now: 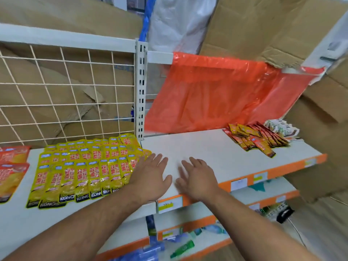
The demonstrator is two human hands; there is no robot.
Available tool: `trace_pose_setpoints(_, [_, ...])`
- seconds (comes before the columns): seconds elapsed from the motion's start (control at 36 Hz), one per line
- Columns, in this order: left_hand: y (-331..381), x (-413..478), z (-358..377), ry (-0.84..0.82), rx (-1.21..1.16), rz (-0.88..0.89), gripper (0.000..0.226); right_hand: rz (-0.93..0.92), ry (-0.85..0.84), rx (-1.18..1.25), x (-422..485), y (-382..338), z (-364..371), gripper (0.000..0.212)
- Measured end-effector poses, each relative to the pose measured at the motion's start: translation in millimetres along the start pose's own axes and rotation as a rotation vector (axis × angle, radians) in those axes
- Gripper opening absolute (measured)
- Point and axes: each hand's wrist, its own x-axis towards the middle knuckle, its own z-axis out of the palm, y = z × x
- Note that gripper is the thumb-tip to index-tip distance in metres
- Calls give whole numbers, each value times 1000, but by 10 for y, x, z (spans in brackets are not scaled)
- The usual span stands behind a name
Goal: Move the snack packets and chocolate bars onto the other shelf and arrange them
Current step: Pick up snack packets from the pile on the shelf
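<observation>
Several yellow snack packets (84,166) lie in overlapping rows on the left shelf (17,219). My left hand (150,176) hovers flat with spread fingers at their right edge, right at the outermost packets. My right hand (194,178) is spread palm-down over the bare white top of the right shelf (188,144), holding nothing. At the far right end of that shelf sits a pile of red and orange packets (258,138), with white and green packets (278,127) behind them. Orange-red packets (13,166) lie at the left edge.
A white wire grid (66,95) backs the left shelf, and a slotted upright post (141,87) divides the two shelves. An orange plastic sheet (216,95) hangs behind the right shelf. Cardboard boxes (282,25) stand behind. Lower shelves (197,240) hold green and blue items.
</observation>
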Motion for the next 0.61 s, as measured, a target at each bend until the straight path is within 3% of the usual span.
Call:
trace_pose_setpoints(0.08, [240,86,1,0,22,15,98,40,16,31,-110,228,-73,91])
trace_pose_setpoints(0.22, [747,208,-10,-11,-11,20,83,67,31,52,-298,745,-120,79])
trace_pose_setpoints(0.31, [1147,276,-33,13,-4,28,90,62,17,35,-404,1119,-181,76])
trace_pose_setpoints(0.39, [1568,348,-28,11,-23,29,72,64,22,47,-504,1511,-273,84])
trace_pose_setpoints(0.44, [1845,412,-38,16,-25,33,67,54,43,46,-554,1790,-331,77])
trace_pose_setpoints(0.56, [2308,545,-42,36,-7,49,90,45,81,54,-646,2264,-390,70])
trace_pose_setpoints(0.61, [2524,644,-25,37,-13,49,85,46,80,55,-691,2491,-421,71])
